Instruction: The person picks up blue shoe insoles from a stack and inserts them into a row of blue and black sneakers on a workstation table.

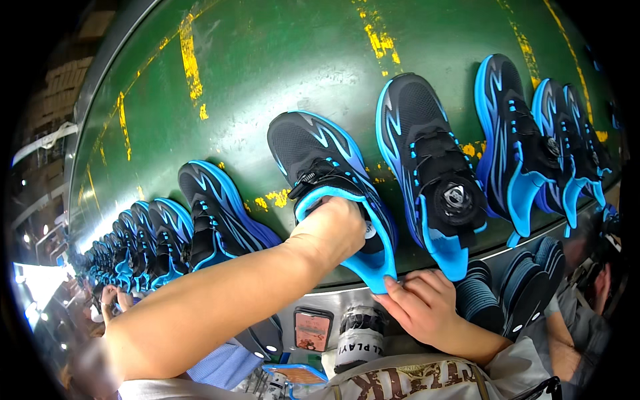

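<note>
Left hand (330, 230) sits pushed into the opening of a black-and-blue shoe (327, 177), fingers buried inside, so whether they are curled or spread cannot be told. Right hand (423, 303) pinches the blue heel tab of the same shoe at its 6 o'clock end, thumb and fingers together on the tab. The shoe lies on the green counter (267, 67), toe toward 11 o'clock, heel hanging over the near edge.

At 3 o'clock from it lies a second shoe (430, 170) with a round dial closure on its tongue, then more pairs (533, 143) further on. At 9 o'clock a long row of shoes (167, 237) trails off toward the left rim.

Progress, judged from the layout: the held shoe is mid-handling; nothing separates finished shoes from unfinished ones, so the share done is unclear.

Hidden: the inside of the held shoe, and the left fingers. Below the counter edge a small red-screened device (313, 329) and dark ribbed soles (527, 283) are partly cut off. Far-left row blurs out. Another person (587, 313) shows at 4 o'clock, mostly cropped.
</note>
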The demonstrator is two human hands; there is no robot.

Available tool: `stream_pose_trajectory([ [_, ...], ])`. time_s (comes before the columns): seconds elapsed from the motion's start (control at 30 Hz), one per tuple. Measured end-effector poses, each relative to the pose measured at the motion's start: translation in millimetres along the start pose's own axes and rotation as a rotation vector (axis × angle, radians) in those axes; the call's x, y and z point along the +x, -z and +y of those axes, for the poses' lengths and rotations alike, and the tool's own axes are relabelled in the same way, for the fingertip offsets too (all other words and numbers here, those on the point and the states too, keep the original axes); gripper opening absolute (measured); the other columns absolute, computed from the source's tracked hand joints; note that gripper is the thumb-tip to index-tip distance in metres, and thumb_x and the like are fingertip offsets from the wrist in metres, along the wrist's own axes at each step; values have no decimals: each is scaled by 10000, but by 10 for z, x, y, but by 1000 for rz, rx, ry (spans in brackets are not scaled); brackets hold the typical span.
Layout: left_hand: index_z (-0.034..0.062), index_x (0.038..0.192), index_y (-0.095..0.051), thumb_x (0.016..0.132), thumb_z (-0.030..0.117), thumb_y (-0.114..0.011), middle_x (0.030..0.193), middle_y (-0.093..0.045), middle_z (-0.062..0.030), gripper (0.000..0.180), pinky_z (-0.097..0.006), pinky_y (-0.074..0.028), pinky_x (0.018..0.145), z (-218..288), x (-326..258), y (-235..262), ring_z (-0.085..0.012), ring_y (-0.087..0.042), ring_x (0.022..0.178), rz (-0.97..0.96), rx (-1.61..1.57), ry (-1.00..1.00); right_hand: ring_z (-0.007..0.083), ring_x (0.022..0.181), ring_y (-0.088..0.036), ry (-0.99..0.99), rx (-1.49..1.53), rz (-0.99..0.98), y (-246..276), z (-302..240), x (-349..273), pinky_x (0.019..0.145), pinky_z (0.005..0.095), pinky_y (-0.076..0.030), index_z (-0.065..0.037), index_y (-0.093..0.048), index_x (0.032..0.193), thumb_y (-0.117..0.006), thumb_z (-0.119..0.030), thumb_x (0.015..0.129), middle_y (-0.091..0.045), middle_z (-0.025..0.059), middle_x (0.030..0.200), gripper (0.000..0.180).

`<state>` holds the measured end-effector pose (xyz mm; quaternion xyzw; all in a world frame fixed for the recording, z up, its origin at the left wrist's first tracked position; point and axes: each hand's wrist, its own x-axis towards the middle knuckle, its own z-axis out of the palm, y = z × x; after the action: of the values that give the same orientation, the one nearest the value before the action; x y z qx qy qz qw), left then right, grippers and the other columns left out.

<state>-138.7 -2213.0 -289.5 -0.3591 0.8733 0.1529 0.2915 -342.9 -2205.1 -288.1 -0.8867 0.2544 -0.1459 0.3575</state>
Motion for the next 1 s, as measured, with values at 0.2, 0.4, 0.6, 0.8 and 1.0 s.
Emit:
stream_pose_trajectory([
  [0.2, 80, 617, -628, 602, 154, -572, 607, -570, -39, 94, -302, -478, 488, -1, -71, -196, -176, -570, 609, 171, -162, 47, 153, 600, -485, 22, 39, 0, -29, 33, 35, 509, 282, -304, -54, -586, 976, -763, -161, 603, -475, -24, 607, 427],
  [0.4, 126, 683, -664, 646, 144, -581, 677, -621, -26, 93, -321, -466, 543, -12, -80, -84, -187, -603, 671, 97, -204, 101, 158, 597, -483, 26, 23, -34, 3, 19, 24, 516, 280, -323, -49, -593, 953, -751, -171, 616, -482, -15, 610, 392],
  [0.6, 135, 753, -672, 699, 147, -566, 731, -645, -11, 119, -318, -474, 553, -44, -38, 26, -190, -621, 718, -57, -194, -14, 191, 575, -498, 11, 35, -29, 43, -29, 58, 525, 297, -347, -15, -597, 877, -745, -111, 614, -524, 31, 616, 317],
  [0.8, 138, 774, -674, 730, 145, -549, 757, -652, -13, 133, -318, -481, 603, 20, -11, 130, -193, -626, 772, -140, -170, 55, 197, 575, -498, -4, 30, -5, 21, -38, 2, 521, 308, -360, -17, -603, 880, -724, -126, 647, -522, 41, 617, 284],
  [1.0, 81, 693, -563, 739, 148, -544, 643, -550, -41, 83, -352, -439, 544, 609, -248, 382, -227, -566, 601, 516, -487, 260, 231, 733, -543, -18, -31, 5, 385, -173, -225, 653, 332, -436, -54, -577, 1027, -631, -167, 748, -556, 71, 841, 305],
])
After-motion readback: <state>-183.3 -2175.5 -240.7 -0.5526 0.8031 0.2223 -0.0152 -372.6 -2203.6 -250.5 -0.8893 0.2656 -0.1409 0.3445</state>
